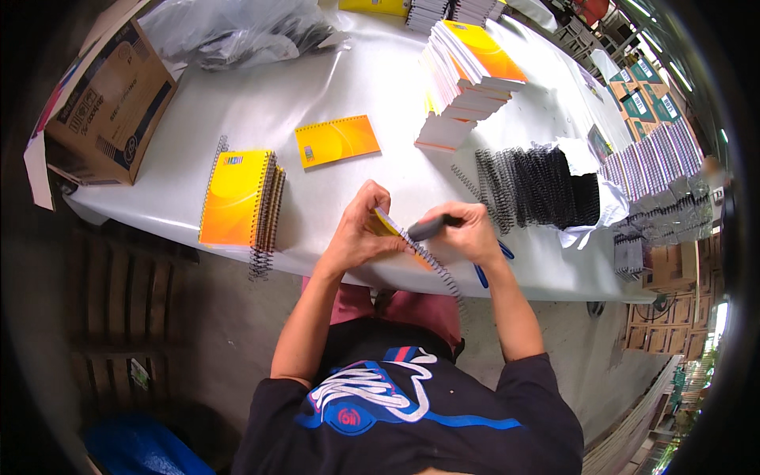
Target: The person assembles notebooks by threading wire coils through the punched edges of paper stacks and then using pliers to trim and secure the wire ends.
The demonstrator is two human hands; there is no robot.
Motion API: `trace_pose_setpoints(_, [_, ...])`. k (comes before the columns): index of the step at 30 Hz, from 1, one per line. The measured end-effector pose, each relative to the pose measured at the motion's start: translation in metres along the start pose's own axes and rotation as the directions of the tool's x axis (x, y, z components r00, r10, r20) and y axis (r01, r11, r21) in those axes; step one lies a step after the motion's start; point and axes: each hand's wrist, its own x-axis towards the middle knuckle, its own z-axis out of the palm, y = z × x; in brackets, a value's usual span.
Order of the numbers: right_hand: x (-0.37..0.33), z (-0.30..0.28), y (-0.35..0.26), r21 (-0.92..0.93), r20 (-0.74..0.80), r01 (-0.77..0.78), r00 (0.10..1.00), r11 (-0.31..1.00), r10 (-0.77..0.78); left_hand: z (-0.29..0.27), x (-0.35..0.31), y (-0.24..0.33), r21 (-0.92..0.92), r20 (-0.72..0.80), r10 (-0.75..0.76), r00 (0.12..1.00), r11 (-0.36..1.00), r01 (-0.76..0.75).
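Observation:
My left hand (pixel 356 226) is closed round a small yellow notebook (pixel 388 223), tilted up on its edge above the near side of the table. A dark spiral coil (pixel 434 263) runs along the notebook's edge, its loose end hanging toward my lap. My right hand (pixel 465 229) grips a dark, rounded thing (pixel 430 228) against the coil; its exact kind is unclear. Two blue handles (pixel 481 275) show by my right wrist, and I cannot tell whether they lie on the table. To the left are a stack of spiral notebooks (pixel 236 198) with coil ends sticking out and a single orange-yellow notebook (pixel 338 141).
A tall stack of notebooks (pixel 467 75) stands at the far side. Many black spiral coils (pixel 538 186) lie at right, beside wrapped notebook stacks (pixel 653 170). An open cardboard box (pixel 115 107) and clear plastic bags (pixel 229 32) sit at left on the white table (pixel 261 103).

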Motion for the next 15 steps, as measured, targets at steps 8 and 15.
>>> trace_pose_setpoints(8, [0.007,-0.004,-0.008,0.013,-0.102,0.038,0.994,0.999,-0.037,0.003,0.002,-0.003,-0.080,0.004,-0.038,0.999,0.996,0.038])
trace_pose_setpoints(15, [0.018,0.004,-0.015,0.035,-0.051,0.120,0.992,0.992,-0.118,0.005,0.006,-0.004,-0.162,0.052,-0.184,0.982,0.968,0.190])
